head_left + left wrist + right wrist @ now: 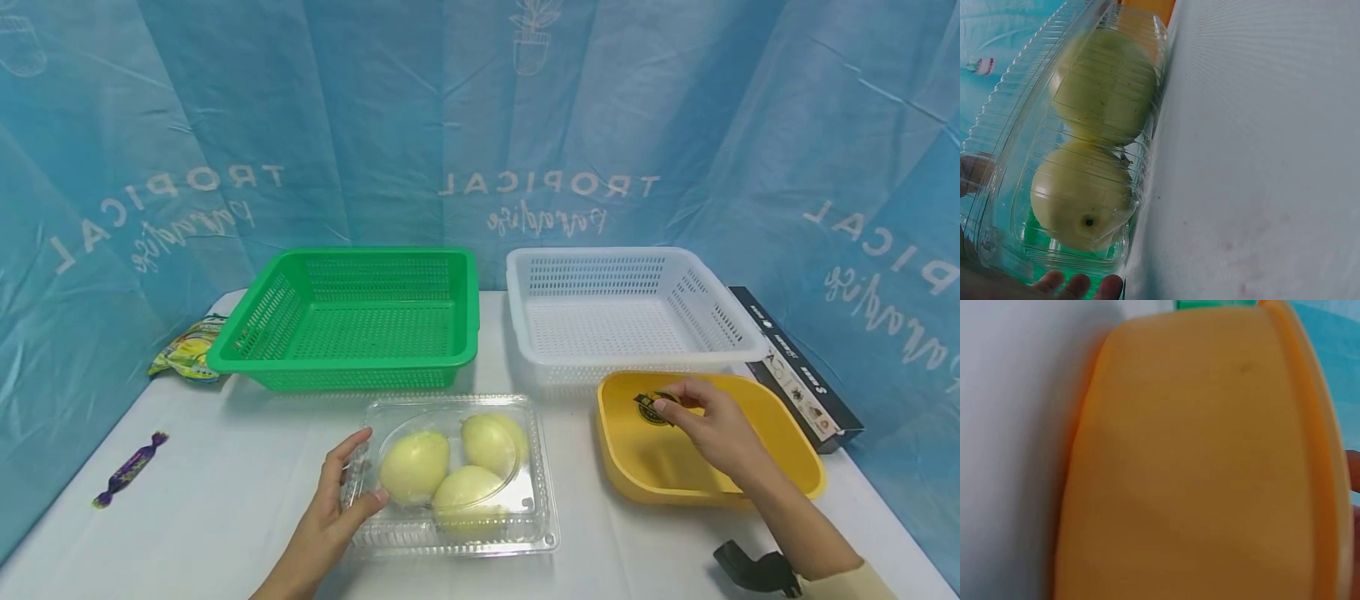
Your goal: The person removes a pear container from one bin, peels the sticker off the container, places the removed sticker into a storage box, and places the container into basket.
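A clear plastic clamshell box (543,517) on the table holds three pale yellow-green pears (415,468). My left hand (330,504) grips its left end, thumb on the near side of the lid, forefinger at the far corner. In the left wrist view, fingertips (1077,286) show at the end of the box (1004,181). My right hand (708,421) reaches over the yellow basin (622,475) and pinches a small black-and-gold piece (654,408), its kind unclear. The right wrist view shows mostly the basin's outer wall (1197,456).
A green basket (345,364) and a white basket (637,358) stand at the back. A long black box (806,383) lies at the right, a yellow-green packet (187,350) at the left. A purple-wrapped candy (131,469) lies front left; a black curved object (753,569) is beside my right wrist.
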`<action>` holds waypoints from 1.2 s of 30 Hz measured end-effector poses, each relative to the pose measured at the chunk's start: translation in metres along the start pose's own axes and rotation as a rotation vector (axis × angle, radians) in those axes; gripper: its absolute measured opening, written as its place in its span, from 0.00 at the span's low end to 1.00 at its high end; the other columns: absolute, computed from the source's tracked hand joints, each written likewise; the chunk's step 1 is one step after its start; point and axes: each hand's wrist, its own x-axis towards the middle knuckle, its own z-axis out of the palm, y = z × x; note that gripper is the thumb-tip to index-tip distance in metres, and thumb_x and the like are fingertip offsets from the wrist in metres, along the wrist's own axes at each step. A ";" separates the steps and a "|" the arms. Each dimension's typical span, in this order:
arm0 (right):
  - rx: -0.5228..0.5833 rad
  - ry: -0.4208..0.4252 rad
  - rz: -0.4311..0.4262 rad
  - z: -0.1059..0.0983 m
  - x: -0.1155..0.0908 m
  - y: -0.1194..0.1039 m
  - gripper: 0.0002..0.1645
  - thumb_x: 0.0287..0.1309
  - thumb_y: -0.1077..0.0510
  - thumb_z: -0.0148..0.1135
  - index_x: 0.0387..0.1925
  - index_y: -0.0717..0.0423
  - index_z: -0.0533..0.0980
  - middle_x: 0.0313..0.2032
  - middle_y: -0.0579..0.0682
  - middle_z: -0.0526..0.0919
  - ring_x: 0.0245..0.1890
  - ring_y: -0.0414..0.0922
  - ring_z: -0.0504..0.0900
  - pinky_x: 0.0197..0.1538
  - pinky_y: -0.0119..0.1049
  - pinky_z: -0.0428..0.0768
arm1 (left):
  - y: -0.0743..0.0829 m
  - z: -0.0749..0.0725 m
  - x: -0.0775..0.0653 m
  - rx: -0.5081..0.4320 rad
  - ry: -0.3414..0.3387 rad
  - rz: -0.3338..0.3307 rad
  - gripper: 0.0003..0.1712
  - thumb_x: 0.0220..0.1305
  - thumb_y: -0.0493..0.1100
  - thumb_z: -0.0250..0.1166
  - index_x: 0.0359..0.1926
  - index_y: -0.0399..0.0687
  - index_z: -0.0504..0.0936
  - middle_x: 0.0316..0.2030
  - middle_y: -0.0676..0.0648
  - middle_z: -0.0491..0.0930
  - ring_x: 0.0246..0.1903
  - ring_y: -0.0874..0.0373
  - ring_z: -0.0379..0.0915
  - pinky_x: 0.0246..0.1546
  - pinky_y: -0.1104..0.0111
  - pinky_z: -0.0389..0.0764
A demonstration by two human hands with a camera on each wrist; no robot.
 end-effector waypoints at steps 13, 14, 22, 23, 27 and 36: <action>-0.046 -0.046 -0.002 -0.010 0.003 0.033 0.14 0.63 0.51 0.58 0.37 0.58 0.79 0.35 0.50 0.83 0.35 0.24 0.72 0.34 0.27 0.76 | 0.001 0.001 0.000 0.008 0.011 -0.006 0.38 0.63 0.45 0.58 0.69 0.69 0.50 0.72 0.42 0.44 0.69 0.34 0.39 0.54 0.26 0.49; -0.043 -0.054 0.002 -0.010 0.003 0.035 0.14 0.63 0.51 0.59 0.37 0.58 0.79 0.34 0.50 0.83 0.34 0.25 0.73 0.34 0.27 0.76 | 0.001 0.000 0.000 0.008 0.009 -0.005 0.38 0.64 0.45 0.58 0.69 0.69 0.50 0.72 0.42 0.44 0.69 0.35 0.39 0.54 0.26 0.50; -0.041 -0.121 0.036 -0.008 0.006 0.045 0.14 0.61 0.51 0.60 0.36 0.59 0.78 0.34 0.51 0.84 0.30 0.32 0.73 0.32 0.27 0.72 | 0.000 0.000 0.000 0.002 0.001 0.020 0.38 0.64 0.43 0.58 0.69 0.68 0.50 0.71 0.42 0.44 0.67 0.39 0.41 0.53 0.29 0.54; -0.041 -0.126 0.036 -0.008 0.006 0.046 0.13 0.61 0.52 0.60 0.36 0.60 0.78 0.34 0.51 0.84 0.30 0.33 0.73 0.32 0.27 0.71 | 0.000 0.000 0.000 0.002 0.003 0.022 0.38 0.64 0.43 0.59 0.69 0.67 0.50 0.71 0.42 0.44 0.68 0.39 0.41 0.54 0.29 0.54; -0.032 -0.144 0.040 -0.006 0.006 0.047 0.13 0.60 0.54 0.61 0.36 0.62 0.78 0.33 0.52 0.84 0.28 0.33 0.70 0.30 0.27 0.69 | 0.000 0.000 -0.001 -0.005 0.008 0.019 0.39 0.63 0.43 0.59 0.70 0.66 0.50 0.71 0.43 0.45 0.68 0.39 0.40 0.54 0.30 0.53; -0.056 -0.231 0.073 -0.005 0.006 0.050 0.13 0.60 0.52 0.61 0.37 0.60 0.79 0.32 0.49 0.82 0.27 0.35 0.69 0.28 0.28 0.68 | 0.000 0.000 -0.001 -0.009 0.004 0.018 0.38 0.63 0.44 0.59 0.69 0.69 0.51 0.71 0.43 0.44 0.68 0.40 0.40 0.55 0.30 0.53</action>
